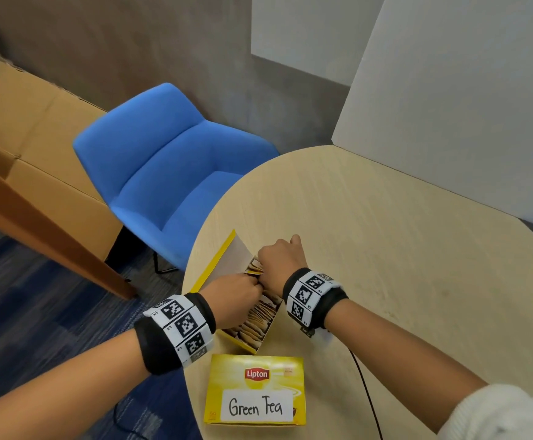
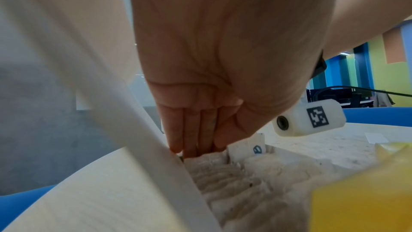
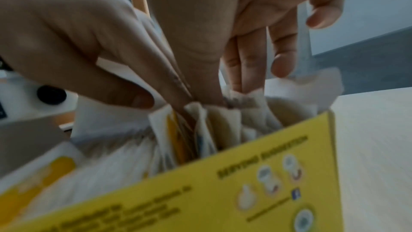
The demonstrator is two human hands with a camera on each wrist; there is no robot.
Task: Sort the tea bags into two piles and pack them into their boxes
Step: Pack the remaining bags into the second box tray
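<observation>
Under both hands [image 1: 259, 277], tea bags [image 1: 255, 322] fill box [image 1: 266, 336].

In the head view both hands cover the far end of the open box [image 1: 260, 339], at about 12 o'clock from the Green Tea box [image 1: 255, 390], hiding the fingertips of the left hand [image 1: 238, 292] and right hand [image 1: 279, 258]; the bags [image 3: 200, 130] between them are blurred, and the print on the box wall [image 3: 223, 191] is unreadable
</observation>
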